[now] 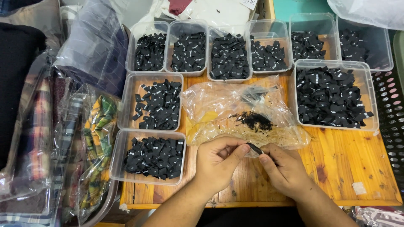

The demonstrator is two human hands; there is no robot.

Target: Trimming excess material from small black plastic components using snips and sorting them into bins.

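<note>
I see the small black label point(254, 148) pinched between my left hand point(219, 162) and right hand point(286, 170), its length running left-far to right-near, both fingertip pairs clamped on it.

Counting nine clear plastic tubs point(364, 67) packed with small black fabric labels point(328, 96). One crinkly clear plastic bag point(219, 101) too. Two bare hands point(216, 162).

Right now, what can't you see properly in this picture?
Head view:
- The small black tag held between the left hand and right hand: fingers cover most of it.
- White marks on the tags in the tubs: too small to make out.
- The far right tub: partly under a plastic sheet.
- The black pile inside the clear bag: blurred by crinkled plastic.
</note>
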